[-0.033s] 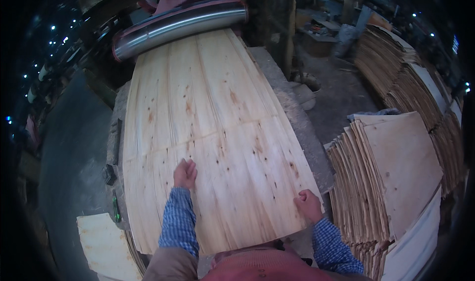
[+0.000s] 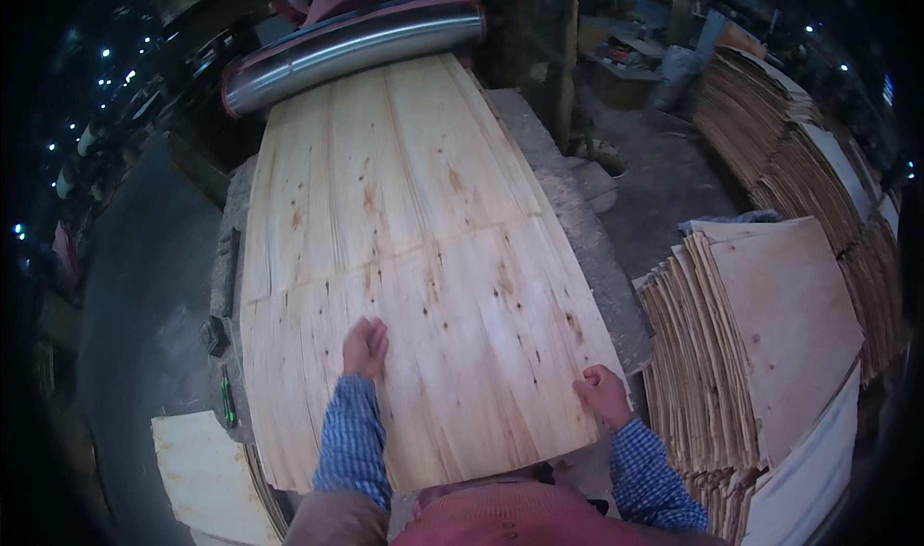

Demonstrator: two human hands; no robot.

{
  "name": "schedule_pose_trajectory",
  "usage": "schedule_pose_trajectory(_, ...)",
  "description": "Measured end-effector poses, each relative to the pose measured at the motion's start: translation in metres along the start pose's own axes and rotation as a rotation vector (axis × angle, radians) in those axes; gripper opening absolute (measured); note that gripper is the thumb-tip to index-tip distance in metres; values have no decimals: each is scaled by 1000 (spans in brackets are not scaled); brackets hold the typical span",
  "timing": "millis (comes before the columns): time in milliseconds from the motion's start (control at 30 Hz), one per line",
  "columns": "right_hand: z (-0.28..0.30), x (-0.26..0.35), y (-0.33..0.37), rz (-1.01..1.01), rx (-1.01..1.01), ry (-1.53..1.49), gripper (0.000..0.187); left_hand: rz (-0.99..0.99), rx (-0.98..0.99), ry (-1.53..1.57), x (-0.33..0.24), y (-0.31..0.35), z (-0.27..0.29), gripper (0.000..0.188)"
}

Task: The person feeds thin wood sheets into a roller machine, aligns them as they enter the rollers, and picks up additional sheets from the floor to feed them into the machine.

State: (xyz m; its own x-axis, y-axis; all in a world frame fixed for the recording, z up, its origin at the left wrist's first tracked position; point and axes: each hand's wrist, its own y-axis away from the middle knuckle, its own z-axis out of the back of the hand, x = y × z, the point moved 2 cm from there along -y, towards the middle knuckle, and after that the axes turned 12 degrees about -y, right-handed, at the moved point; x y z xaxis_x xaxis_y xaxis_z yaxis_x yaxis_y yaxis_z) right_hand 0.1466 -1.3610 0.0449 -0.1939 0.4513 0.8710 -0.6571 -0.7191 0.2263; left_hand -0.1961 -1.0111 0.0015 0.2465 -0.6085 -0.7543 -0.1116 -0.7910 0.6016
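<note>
A large pale wood veneer sheet (image 2: 433, 354) with dark knots stretches away from me, its far end at a shiny metal roller (image 2: 356, 50). Over the left-middle part of its near half is my left hand (image 2: 366, 347), fingers curled together. My right hand (image 2: 603, 397) is closed like a fist by the sheet's near right edge. What either hand holds, if anything, is hidden by its fingers. A crosswise line runs over the sheet beyond both hands.
Stacked veneer sheets (image 2: 789, 325) stand close on my right, with more piles (image 2: 751, 123) behind. A smaller stack (image 2: 207, 469) lies low on the left. A green-handled tool (image 2: 228, 402) rests on the table's left edge. A bucket (image 2: 604, 158) is on the floor beyond the right side.
My left hand has drawn back slightly toward me over the sheet. The right hand stays almost where it was, still closed.
</note>
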Motion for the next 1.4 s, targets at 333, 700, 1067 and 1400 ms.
schedule_pose_trajectory(333,-6,138,6,-84,650,-681,42,519,745,644,201,252,171,55)
schedule_pose_trajectory(700,11,20,-32,-271,532,-782,45,-239,213,486,135,296,108,62)
schedule_pose_trajectory(1067,39,68,6,-134,569,-613,45,3,81,518,186,263,160,44)
schedule_pose_trajectory(1400,5,54,-101,145,162,-188,38,-47,176,473,105,193,93,51)
